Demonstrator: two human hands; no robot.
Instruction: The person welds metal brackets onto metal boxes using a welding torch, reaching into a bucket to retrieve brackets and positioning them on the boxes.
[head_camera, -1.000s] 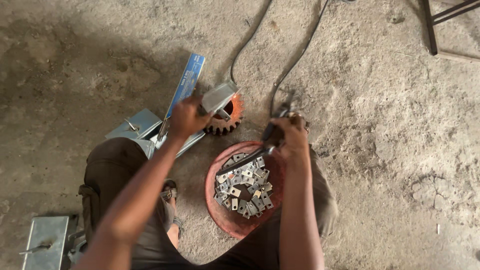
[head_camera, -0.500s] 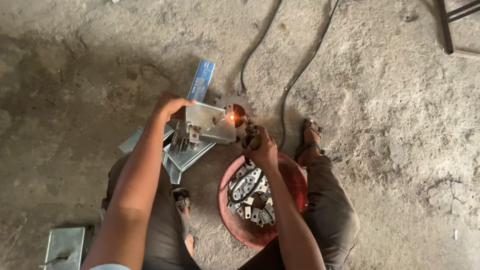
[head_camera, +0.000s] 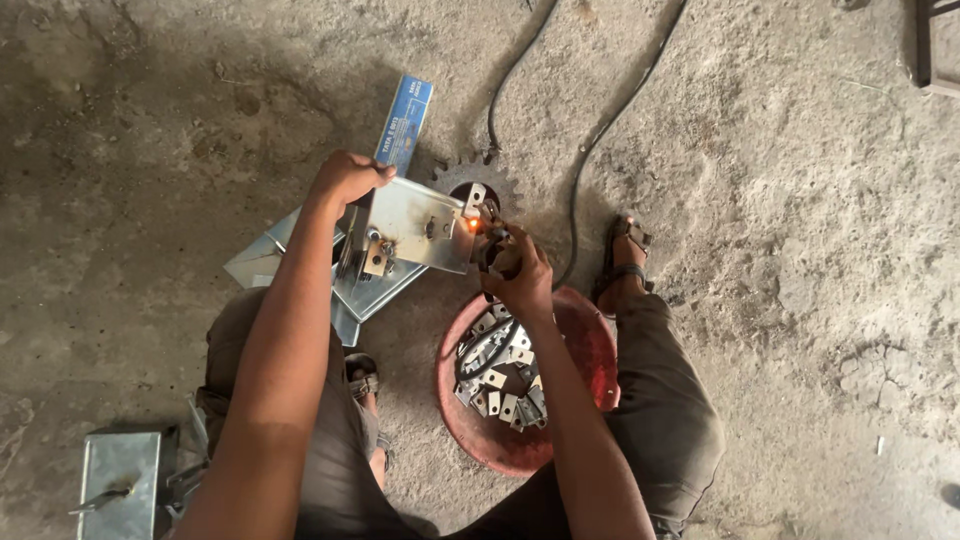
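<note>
Head view looks straight down on a grey sheet-metal plate (head_camera: 415, 222), propped at a slant over a stack of similar plates (head_camera: 345, 290) on the concrete floor (head_camera: 780, 200). An orange glow (head_camera: 471, 225) burns at the plate's 3 o'clock edge, where a small metal tab (head_camera: 474, 197) stands against it. The left hand (head_camera: 348, 180) is closed over the plate's 9 o'clock edge, apparently to steady it at that slant. The right hand (head_camera: 515, 272) is clenched around a dark holder (head_camera: 492, 248) whose tip meets the glow, so the grip seems set to keep the tip on the joint. At 12 o'clock from the glow lies a toothed sprocket (head_camera: 478, 182), with a blue box (head_camera: 404, 125) at 11 o'clock. At 6 o'clock, between the knees, a red bowl (head_camera: 590, 350) holds small metal brackets (head_camera: 495, 370), within easy reach. Black cables (head_camera: 590, 150) trail off toward 12 o'clock.
</note>
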